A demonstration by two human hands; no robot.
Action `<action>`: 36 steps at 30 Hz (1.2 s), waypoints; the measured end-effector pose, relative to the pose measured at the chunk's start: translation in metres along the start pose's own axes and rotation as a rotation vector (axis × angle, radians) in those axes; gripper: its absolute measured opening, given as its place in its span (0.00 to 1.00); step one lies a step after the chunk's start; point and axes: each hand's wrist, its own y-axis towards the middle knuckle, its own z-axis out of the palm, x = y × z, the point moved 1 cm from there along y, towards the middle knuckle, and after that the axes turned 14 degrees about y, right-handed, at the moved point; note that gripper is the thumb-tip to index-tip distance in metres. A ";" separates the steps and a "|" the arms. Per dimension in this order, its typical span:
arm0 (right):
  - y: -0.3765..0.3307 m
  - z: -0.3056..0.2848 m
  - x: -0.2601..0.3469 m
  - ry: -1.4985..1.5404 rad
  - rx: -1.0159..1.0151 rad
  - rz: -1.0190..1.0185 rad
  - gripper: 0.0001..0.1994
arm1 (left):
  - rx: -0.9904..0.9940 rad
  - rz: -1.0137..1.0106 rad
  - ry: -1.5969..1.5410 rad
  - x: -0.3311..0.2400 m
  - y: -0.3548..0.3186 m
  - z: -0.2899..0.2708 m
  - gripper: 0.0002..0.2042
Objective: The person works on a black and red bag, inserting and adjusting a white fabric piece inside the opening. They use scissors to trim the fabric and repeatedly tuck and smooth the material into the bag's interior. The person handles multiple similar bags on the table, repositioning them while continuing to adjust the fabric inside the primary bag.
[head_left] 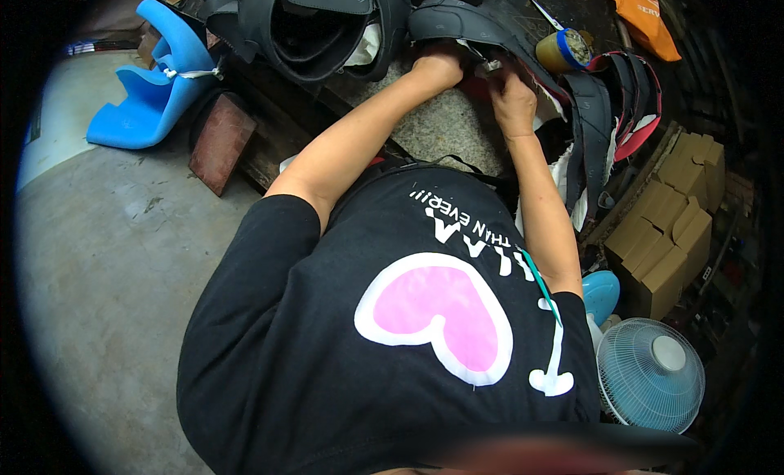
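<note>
- Left hand (pixel 439 65) was at roughly half twelve; its fingers were lost in the dark under the black padded piece (pixel 474 22), so I couldn't tell wide or narrow;
- Right hand (pixel 513 106) sat at half one; fingers bunched pretty narrow by a small silvery bit (pixel 490 65); couldn't tell if they gripped it;
- That padded piece arched over at one o'clock; grey stone slab (pixel 447 136) below the hands;
- Black bag (pixel 260 28) was at half eleven; blue foam piece (pixel 155 108) at ten; cardboard boxes (pixel 661 242) at three; fan (pixel 651 375) at four
</note>
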 end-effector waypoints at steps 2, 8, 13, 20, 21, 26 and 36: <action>-0.007 -0.004 -0.002 -0.070 0.050 -0.093 0.18 | -0.011 0.072 0.069 -0.003 0.003 -0.002 0.16; -0.027 -0.002 -0.002 -0.246 0.247 -0.211 0.16 | 0.032 0.122 0.096 -0.009 0.003 -0.010 0.16; -0.031 -0.003 0.002 -0.114 0.348 -0.146 0.19 | 0.007 0.046 0.040 -0.013 -0.003 -0.019 0.17; -0.013 -0.029 0.009 0.166 0.115 0.156 0.17 | 0.161 0.088 0.240 -0.014 -0.018 -0.025 0.20; -0.010 -0.032 0.010 0.206 0.141 0.152 0.19 | 0.193 0.067 0.208 -0.014 -0.018 -0.025 0.20; -0.012 -0.021 0.013 -0.099 0.275 0.266 0.27 | 0.183 0.013 0.043 -0.015 -0.015 -0.023 0.22; -0.021 -0.018 0.008 0.048 0.203 0.244 0.17 | 0.013 0.039 -0.010 -0.021 -0.015 -0.033 0.22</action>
